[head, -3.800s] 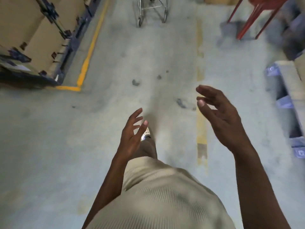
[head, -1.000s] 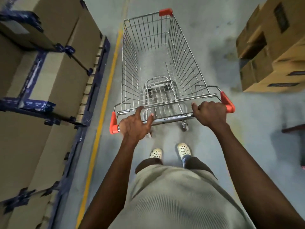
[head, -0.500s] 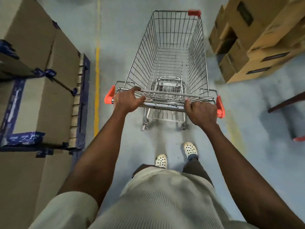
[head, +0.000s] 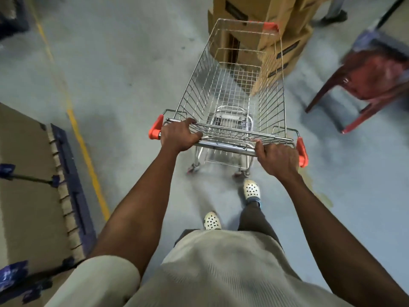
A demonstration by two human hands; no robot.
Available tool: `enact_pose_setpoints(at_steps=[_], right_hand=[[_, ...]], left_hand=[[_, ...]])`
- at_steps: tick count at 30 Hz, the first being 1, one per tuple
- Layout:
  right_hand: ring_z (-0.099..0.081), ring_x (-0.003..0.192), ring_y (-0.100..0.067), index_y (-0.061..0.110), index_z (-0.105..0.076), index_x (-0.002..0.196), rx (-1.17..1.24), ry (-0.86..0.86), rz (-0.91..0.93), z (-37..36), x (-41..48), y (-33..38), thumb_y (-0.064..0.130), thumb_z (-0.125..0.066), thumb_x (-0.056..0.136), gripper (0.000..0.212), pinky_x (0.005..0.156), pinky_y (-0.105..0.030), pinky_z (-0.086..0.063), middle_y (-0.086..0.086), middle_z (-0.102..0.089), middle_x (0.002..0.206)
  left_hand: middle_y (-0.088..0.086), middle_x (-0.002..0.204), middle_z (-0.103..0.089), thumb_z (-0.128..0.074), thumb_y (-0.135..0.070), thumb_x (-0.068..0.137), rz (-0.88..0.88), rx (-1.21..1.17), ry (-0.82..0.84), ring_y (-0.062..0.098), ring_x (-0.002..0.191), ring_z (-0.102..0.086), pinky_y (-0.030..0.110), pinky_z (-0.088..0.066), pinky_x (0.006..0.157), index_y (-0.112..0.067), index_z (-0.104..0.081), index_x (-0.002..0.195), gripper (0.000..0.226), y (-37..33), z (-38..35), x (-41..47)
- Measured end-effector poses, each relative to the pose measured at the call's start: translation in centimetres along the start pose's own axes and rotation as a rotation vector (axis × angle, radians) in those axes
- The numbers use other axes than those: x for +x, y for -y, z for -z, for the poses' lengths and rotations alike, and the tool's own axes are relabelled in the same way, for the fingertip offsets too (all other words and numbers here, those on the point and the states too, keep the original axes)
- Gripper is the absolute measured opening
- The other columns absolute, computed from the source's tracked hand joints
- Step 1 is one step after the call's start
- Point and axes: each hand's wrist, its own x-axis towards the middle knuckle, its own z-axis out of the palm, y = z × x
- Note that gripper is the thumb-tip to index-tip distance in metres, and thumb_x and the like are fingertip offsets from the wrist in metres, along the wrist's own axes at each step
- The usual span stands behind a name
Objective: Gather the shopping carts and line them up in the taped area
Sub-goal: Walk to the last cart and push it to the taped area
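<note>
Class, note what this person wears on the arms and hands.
The left hand and right hand are bare: no gloves, and no rings or watch show. The left arm has a short, pale beige sleeve. The right arm is bare as far as the frame shows.

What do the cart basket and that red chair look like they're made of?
Cart basket: thin crossed wires, shiny silver, likely chromed steel. Red chair: smooth glossy surface, moulded-looking legs, probably plastic, though blur leaves it open.
</note>
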Motion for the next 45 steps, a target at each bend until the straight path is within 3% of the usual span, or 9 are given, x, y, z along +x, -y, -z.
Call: enact_pose_setpoints(at_steps=[12, 18, 22, 29, 37, 45], right_hand=[[-0.070, 0.086, -0.040, 0.013, -0.079, 0.087, 0.000, -0.031, -0.488, 0.3, -4.3, -13.4, 0.052, -0.025, 0.106, 0.070, 0.073, -0.039, -0.045, -0.020, -0.074, 0.090], [-0.071, 0.079, -0.037, 0.013, -0.079, 0.087, 0.019, 0.012, -0.682, 0.3, -6.0, -18.5, 0.052, -0.023, 0.106, 0.071, 0.065, -0.037, -0.034, -0.018, -0.074, 0.084], [-0.071, 0.079, -0.038, 0.012, -0.077, 0.088, 0.086, -0.006, -0.785, 0.5, -7.5, -21.0, 0.048, -0.029, 0.107, 0.064, 0.069, -0.036, -0.044, -0.019, -0.074, 0.083], [-0.072, 0.083, -0.037, 0.014, -0.076, 0.089, 0.169, 0.005, -0.941, 0.6, -10.8, -26.4, 0.049, -0.027, 0.108, 0.063, 0.072, -0.038, -0.043, -0.015, -0.075, 0.086], [-0.072, 0.089, -0.035, 0.021, -0.075, 0.092, 0.243, 0.036, -1.041, 0.7, -16.0, -35.1, 0.056, -0.020, 0.107, 0.067, 0.082, -0.042, -0.049, -0.013, -0.074, 0.092], [-0.071, 0.092, -0.039, 0.016, -0.075, 0.091, 0.267, -0.010, -1.324, 1.2, -24.8, -43.1, 0.056, -0.026, 0.107, 0.066, 0.082, -0.042, -0.048, -0.017, -0.075, 0.095]], left_hand=[[0.013, 0.119, -0.071, -0.051, -0.060, 0.092, -0.404, 0.104, 0.083, 0.037, 0.115, -0.063, 0.040, -0.044, 0.095, -0.035, -0.055, 0.139, 0.054, -19.2, -1.2, 6.0], [0.008, 0.119, -0.072, -0.053, -0.062, 0.088, -0.544, 0.145, 0.128, 0.033, 0.115, -0.063, 0.038, -0.044, 0.094, -0.042, -0.055, 0.136, 0.052, -28.3, -2.4, 8.8], [0.006, 0.120, -0.072, -0.057, -0.059, 0.086, -0.643, 0.184, 0.158, 0.031, 0.116, -0.062, 0.037, -0.043, 0.092, -0.045, -0.054, 0.135, 0.050, -34.2, -2.9, 10.1], [0.007, 0.122, -0.071, -0.053, -0.060, 0.081, -0.800, 0.300, 0.211, 0.032, 0.112, -0.064, 0.038, -0.045, 0.092, -0.052, -0.048, 0.137, 0.057, -45.8, -5.6, 11.0], [0.009, 0.127, -0.068, -0.054, -0.056, 0.080, -1.000, 0.363, 0.214, 0.033, 0.116, -0.061, 0.039, -0.045, 0.091, -0.053, -0.053, 0.133, 0.053, -60.4, -8.6, 7.9], [0.013, 0.131, -0.066, -0.056, -0.051, 0.086, -1.251, 0.411, 0.267, 0.034, 0.121, -0.059, 0.040, -0.043, 0.092, -0.045, -0.052, 0.139, 0.054, -74.7, -12.1, -1.7]])
